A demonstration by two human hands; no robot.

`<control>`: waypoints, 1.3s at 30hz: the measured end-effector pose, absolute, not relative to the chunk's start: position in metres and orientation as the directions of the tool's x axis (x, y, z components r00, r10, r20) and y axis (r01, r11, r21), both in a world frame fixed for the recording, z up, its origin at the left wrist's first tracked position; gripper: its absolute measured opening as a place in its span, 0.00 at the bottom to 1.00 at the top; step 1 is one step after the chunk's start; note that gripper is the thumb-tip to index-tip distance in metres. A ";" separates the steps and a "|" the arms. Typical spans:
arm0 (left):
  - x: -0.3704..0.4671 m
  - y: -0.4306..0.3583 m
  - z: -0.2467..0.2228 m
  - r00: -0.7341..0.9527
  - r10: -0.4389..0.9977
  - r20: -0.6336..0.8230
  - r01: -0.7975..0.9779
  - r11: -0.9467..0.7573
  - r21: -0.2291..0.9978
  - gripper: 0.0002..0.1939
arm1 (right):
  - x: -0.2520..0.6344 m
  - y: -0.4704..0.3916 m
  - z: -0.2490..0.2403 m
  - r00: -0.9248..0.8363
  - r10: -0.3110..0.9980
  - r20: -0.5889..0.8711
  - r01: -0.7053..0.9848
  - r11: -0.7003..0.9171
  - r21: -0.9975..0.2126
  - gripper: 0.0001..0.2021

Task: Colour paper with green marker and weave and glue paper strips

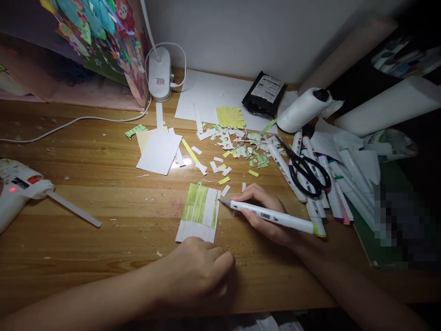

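A small white card (198,232) lies on the table in front of me, its upper part streaked with yellow-green ink and its lower strip white. My right hand (263,214) grips a white marker (275,217) between thumb and fingers. The marker's grey tip meets or nearly meets the card's right edge; its far end has a green band. My left hand (201,269) is curled into a loose fist at the card's near edge, knuckles up, and seems to rest on it. Its palm and fingertips are hidden.
Paper scraps (241,142) lie beyond the card, with blank white paper (159,151) to their left. At right are black-handled scissors (306,172) on several markers (332,193), and a white roll (303,110). A glue gun (20,191) lies left; a lamp base (160,76) stands behind.
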State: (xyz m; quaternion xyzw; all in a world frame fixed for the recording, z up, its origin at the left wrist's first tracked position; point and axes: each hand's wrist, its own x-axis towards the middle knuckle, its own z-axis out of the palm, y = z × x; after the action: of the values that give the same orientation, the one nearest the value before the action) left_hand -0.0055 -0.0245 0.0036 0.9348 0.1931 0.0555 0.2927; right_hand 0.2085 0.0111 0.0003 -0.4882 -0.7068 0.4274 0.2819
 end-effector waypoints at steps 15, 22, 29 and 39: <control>-0.006 -0.026 0.000 0.920 0.393 -0.003 0.330 -0.768 0.549 0.03 | 0.212 0.011 -0.003 -0.427 0.904 0.012 0.425 0.212 -0.880 0.06; -0.006 -0.025 0.001 0.924 0.383 -0.007 0.325 -0.774 0.544 0.02 | 0.211 0.011 -0.003 -0.441 0.897 0.038 0.421 0.244 -0.874 0.07; -0.007 -0.025 0.002 0.928 0.373 -0.016 0.321 -0.773 0.548 0.02 | 0.212 0.012 -0.007 -0.470 0.878 0.093 0.394 0.303 -0.868 0.07; -0.006 -0.025 0.000 0.926 0.378 -0.012 0.320 -0.768 0.554 0.02 | 0.214 0.011 -0.009 -0.504 0.858 0.100 0.397 0.333 -0.856 0.08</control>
State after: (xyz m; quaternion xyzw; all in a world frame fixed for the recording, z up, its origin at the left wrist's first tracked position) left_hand -0.0065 -0.0252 0.0001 0.9390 0.1859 0.0503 0.2851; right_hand 0.2137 0.0110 -0.0089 -0.4096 -0.7657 0.4073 0.2831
